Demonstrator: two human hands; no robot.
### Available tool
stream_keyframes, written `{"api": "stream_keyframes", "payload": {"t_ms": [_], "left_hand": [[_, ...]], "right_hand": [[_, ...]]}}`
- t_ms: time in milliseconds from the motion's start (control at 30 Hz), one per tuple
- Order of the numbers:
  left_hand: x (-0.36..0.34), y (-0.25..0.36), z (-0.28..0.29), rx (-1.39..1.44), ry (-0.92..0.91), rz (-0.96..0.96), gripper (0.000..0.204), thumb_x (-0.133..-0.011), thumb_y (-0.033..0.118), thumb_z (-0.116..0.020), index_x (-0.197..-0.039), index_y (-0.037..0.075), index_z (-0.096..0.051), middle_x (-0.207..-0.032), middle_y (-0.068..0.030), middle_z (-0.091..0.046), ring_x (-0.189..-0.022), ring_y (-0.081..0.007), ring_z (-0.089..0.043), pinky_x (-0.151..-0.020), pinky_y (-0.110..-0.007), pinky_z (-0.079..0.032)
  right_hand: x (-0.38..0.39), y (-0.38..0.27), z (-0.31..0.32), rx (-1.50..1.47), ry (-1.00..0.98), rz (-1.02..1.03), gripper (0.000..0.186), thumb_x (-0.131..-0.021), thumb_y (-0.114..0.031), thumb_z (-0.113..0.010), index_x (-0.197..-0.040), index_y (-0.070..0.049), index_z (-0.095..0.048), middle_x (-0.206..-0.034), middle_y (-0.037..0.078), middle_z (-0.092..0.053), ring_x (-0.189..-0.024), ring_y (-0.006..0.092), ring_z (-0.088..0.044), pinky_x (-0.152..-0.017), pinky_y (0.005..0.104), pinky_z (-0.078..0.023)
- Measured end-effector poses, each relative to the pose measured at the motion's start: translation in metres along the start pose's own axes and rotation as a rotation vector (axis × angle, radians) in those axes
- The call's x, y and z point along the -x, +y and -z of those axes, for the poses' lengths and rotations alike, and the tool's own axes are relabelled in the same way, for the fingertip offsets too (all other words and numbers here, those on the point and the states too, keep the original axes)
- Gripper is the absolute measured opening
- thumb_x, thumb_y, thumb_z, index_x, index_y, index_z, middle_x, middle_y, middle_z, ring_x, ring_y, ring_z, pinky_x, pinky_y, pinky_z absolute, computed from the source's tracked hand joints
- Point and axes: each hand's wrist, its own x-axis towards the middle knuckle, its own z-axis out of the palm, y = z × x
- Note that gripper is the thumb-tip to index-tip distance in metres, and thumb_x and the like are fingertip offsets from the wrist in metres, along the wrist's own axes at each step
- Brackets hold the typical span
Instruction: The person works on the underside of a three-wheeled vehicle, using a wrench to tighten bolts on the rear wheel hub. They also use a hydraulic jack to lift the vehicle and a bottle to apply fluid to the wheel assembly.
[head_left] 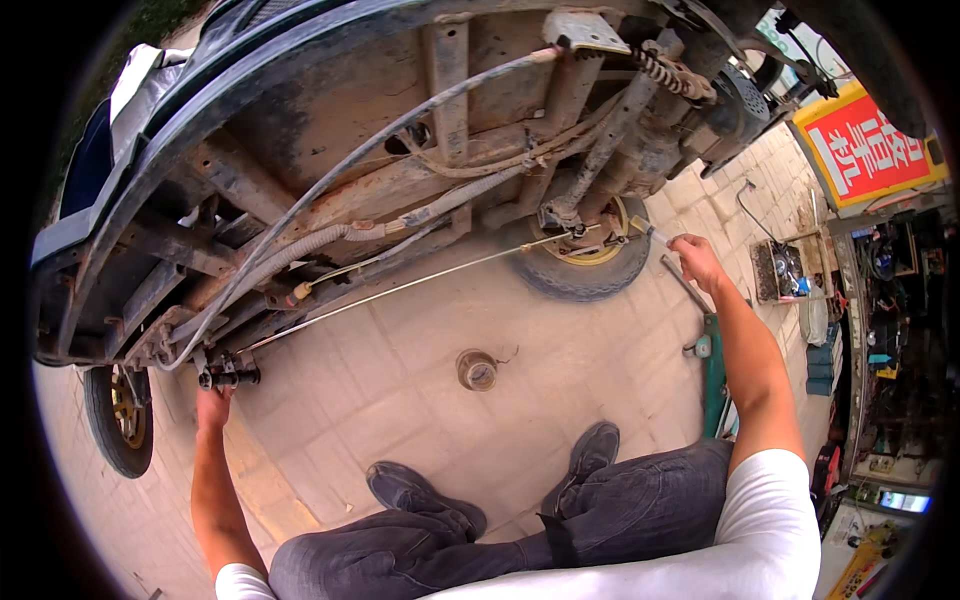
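Observation:
At the lower left of the raised vehicle underside (330, 130), my left hand (212, 408) is closed on a black foot pedal (230, 379). A long thin metal rod (385, 289) runs from beside the pedal to the hub of a wheel (580, 275) with a yellow rim. My right hand (697, 260) is closed round the pale handle of a slim tool (652, 231), whose flat yellowish end points at that wheel. What kind of tool it is, I cannot tell. Part of the pedal's mounting is hidden behind the frame.
A round metal tin (478, 371) stands on the paved floor in front of my shoes. To the right lies a green floor jack (714, 375) with a long handle. Another wheel (118, 420) is at the far left. A red and yellow sign (868, 145) stands beside cluttered shelves.

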Motion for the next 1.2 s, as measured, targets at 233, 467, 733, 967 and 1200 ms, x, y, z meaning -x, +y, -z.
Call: {"api": "stream_keyframes", "payload": {"t_ms": [233,467,733,967,1200], "left_hand": [[-0.028,0.028,0.019,-0.14,-0.239,0.213,0.068,-0.072,0.045,-0.075,-0.121,0.003,-0.054,-0.118,-0.0226,-0.058,-0.11,-0.0391,-0.053,-0.092,-0.041,-0.045],[-0.006,0.015,0.02,-0.242,-0.254,0.181,0.086,-0.079,0.064,-0.056,-0.132,-0.003,-0.043,-0.135,-0.0233,-0.045,-0.127,-0.0363,-0.041,-0.107,-0.04,-0.033],[-0.007,0.017,0.015,-0.21,-0.193,0.161,0.081,-0.081,0.063,-0.053,-0.129,-0.002,-0.048,-0.131,-0.0232,-0.048,-0.123,-0.0373,-0.044,-0.106,-0.043,-0.033],[-0.003,0.006,0.009,-0.153,-0.072,0.137,0.077,-0.078,0.061,-0.058,-0.122,-0.002,-0.053,-0.123,-0.0227,-0.053,-0.116,-0.0361,-0.048,-0.099,-0.042,-0.039],[-0.005,0.01,0.007,-0.024,-0.04,0.154,0.089,-0.071,0.074,-0.056,-0.114,-0.003,-0.055,-0.115,-0.0221,-0.056,-0.111,-0.0378,-0.05,-0.095,-0.045,-0.039]], "right_hand": [[-0.012,0.047,0.019,-0.084,0.006,-0.024,0.019,-0.085,-0.027,-0.055,-0.083,-0.009,-0.052,-0.047,-0.006,-0.03,-0.033,0.007,-0.027,-0.033,0.0241,-0.025],[-0.025,0.046,0.023,-0.009,0.007,0.002,0.024,-0.086,-0.032,-0.053,-0.089,-0.009,-0.054,-0.045,-0.005,-0.03,-0.032,0.0082,-0.028,-0.031,0.0251,-0.025],[-0.025,0.043,0.024,0.037,0.034,0.002,0.024,-0.085,-0.035,-0.054,-0.086,-0.011,-0.053,-0.044,-0.004,-0.031,-0.029,0.0098,-0.03,-0.027,0.0262,-0.025],[-0.018,0.023,0.015,0.096,0.058,-0.006,0.026,-0.083,-0.034,-0.054,-0.084,-0.008,-0.053,-0.041,-0.003,-0.03,-0.027,0.0122,-0.03,-0.026,0.0279,-0.024],[-0.022,0.02,0.021,0.095,0.079,-0.067,0.026,-0.081,-0.034,-0.053,-0.083,-0.008,-0.052,-0.038,-0.002,-0.029,-0.026,0.0132,-0.032,-0.026,0.0287,-0.024]]}}
